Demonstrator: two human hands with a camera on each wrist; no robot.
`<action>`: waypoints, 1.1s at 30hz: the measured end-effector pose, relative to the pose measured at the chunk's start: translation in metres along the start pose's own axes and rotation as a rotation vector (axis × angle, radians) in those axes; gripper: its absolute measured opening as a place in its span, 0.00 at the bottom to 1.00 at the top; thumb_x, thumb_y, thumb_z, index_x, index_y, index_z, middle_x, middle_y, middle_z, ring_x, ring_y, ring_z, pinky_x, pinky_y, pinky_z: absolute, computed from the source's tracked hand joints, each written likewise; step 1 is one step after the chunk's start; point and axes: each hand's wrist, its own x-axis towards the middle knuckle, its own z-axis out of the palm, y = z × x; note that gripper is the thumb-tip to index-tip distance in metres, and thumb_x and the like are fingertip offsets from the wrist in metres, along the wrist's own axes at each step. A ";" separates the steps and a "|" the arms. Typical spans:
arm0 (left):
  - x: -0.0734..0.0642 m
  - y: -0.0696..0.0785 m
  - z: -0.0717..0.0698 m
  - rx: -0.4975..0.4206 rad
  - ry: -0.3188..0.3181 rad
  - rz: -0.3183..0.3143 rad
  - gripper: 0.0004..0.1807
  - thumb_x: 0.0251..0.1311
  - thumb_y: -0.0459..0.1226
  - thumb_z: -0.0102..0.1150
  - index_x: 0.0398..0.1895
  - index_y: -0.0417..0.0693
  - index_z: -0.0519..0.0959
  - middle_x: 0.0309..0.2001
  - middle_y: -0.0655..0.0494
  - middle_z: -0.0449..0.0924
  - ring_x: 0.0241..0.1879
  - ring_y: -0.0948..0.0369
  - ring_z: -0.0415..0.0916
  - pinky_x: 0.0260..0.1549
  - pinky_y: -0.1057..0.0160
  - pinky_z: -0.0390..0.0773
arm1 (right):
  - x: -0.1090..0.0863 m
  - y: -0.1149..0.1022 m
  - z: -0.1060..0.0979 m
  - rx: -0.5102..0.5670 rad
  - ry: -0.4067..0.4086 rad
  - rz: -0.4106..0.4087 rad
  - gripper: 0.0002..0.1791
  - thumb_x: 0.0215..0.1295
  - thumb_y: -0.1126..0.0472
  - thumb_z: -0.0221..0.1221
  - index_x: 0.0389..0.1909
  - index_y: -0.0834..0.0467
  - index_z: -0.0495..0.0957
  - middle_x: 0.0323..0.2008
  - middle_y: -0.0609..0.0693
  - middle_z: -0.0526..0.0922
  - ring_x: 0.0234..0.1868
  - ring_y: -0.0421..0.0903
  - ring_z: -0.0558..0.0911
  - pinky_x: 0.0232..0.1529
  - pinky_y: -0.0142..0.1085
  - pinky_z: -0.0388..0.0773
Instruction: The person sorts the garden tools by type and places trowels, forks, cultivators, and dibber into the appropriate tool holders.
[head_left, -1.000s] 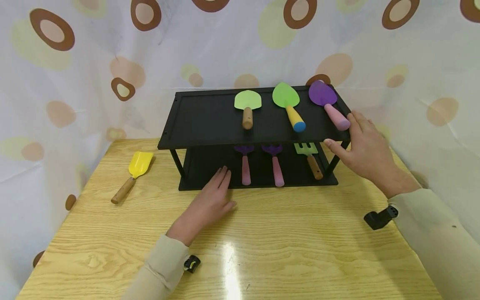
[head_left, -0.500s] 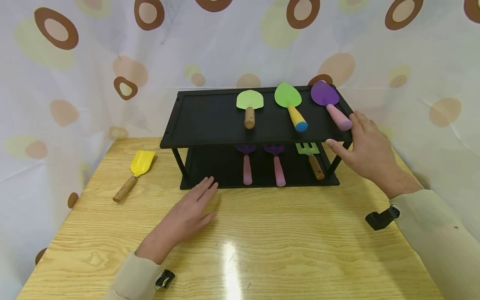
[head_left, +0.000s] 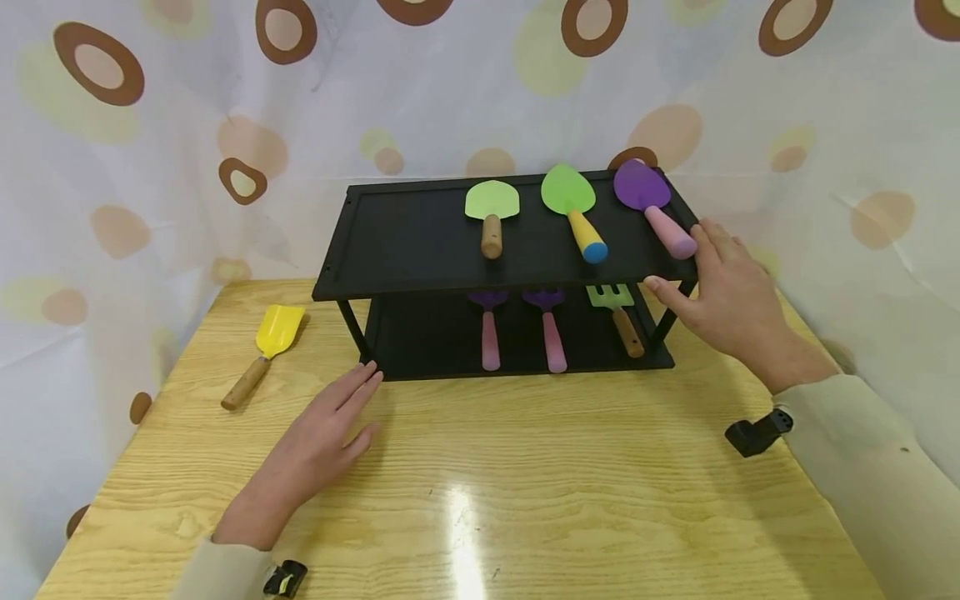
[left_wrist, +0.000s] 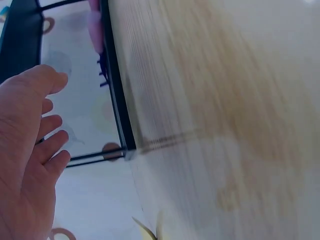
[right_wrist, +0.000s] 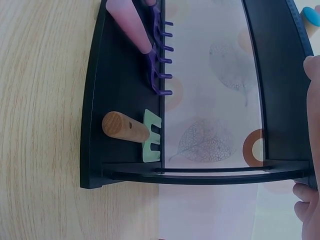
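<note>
A black two-tier rack [head_left: 408, 242] stands on the table. My right hand [head_left: 731, 296] holds its upper shelf at the front right corner, thumb at the front edge and fingers along the side. My left hand [head_left: 318, 442], fingers straight and holding nothing, has its fingertips right at the lower shelf's front left corner. On the upper shelf lie a pale green toy spade [head_left: 492, 200], a green trowel [head_left: 567, 190] with a yellow handle and a purple trowel [head_left: 642, 185]. Below are two purple toy forks [head_left: 490, 342] [head_left: 554, 342] with pink handles and a green fork [right_wrist: 150, 135] with a wooden handle.
A yellow toy shovel [head_left: 278, 329] with a wooden handle lies on the wooden table [head_left: 570, 483], left of the rack. A patterned curtain [head_left: 420, 92] hangs close behind the rack and along both sides.
My left hand has moved left along the lower shelf's front, from beside the nearest purple fork to the left corner. My right hand stays at the rack's right corner.
</note>
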 end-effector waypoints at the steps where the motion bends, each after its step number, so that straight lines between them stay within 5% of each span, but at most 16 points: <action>1: -0.002 -0.003 -0.002 0.001 0.002 -0.014 0.38 0.50 0.31 0.73 0.66 0.33 0.70 0.65 0.37 0.72 0.63 0.44 0.73 0.58 0.47 0.78 | 0.000 0.000 0.000 0.000 -0.003 0.001 0.51 0.68 0.34 0.53 0.74 0.70 0.51 0.72 0.72 0.59 0.69 0.72 0.62 0.65 0.69 0.62; 8: -0.016 -0.022 -0.010 0.005 0.037 -0.079 0.37 0.47 0.29 0.73 0.64 0.31 0.71 0.62 0.37 0.74 0.60 0.43 0.74 0.55 0.46 0.78 | 0.002 -0.002 -0.002 -0.004 -0.018 0.010 0.51 0.68 0.34 0.52 0.74 0.70 0.50 0.73 0.72 0.57 0.71 0.71 0.60 0.66 0.68 0.61; 21: -0.034 -0.047 -0.020 -0.005 -0.018 -0.325 0.34 0.55 0.28 0.66 0.67 0.30 0.67 0.67 0.36 0.68 0.64 0.40 0.67 0.56 0.39 0.74 | 0.001 0.000 -0.001 -0.005 -0.028 0.019 0.52 0.68 0.35 0.53 0.74 0.72 0.50 0.73 0.73 0.55 0.71 0.72 0.59 0.66 0.68 0.60; 33: -0.049 -0.077 -0.028 -0.021 -0.008 -0.446 0.31 0.57 0.23 0.59 0.66 0.24 0.65 0.65 0.29 0.66 0.62 0.33 0.64 0.55 0.33 0.71 | 0.000 0.000 0.000 0.004 -0.033 0.026 0.52 0.68 0.34 0.53 0.74 0.71 0.49 0.73 0.73 0.55 0.72 0.72 0.58 0.68 0.67 0.58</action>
